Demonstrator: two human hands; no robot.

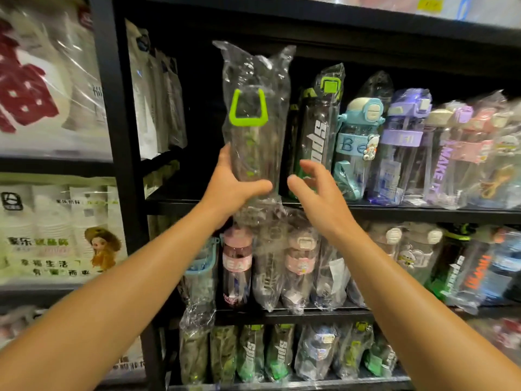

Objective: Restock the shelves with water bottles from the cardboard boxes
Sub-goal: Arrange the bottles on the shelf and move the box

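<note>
Two bare forearms are reaching up from the bottom corners of the view toward a black metal shelving unit. Up front, the left hand is gripping a dark, see-through water bottle low on its body, thumb curling across the front and fingers wrapping behind. That bottle is sitting inside a loose, crinkly clear plastic bag whose top is standing up in two peaks, and its bright green loop handle is showing through the film. It is being held upright over the front edge of the middle shelf, at the open left end of the row.

Just beside it, the right hand is hovering with fingers spread and gently bent, holding nothing; I cannot tell whether its fingertips are touching the bag.

Along the middle shelf, more bagged bottles are standing upright: a dark sports bottle with a green cap, a pale blue bottle, a purple bottle, then pinkish ones blurring toward the right edge. On the shelf below, bagged pink-banded bottles are crowding together, and the lowest shelf is carrying a row of green-and-black bottles. In the bay at the left, wrapped packs of paper cups are stacked.
</note>
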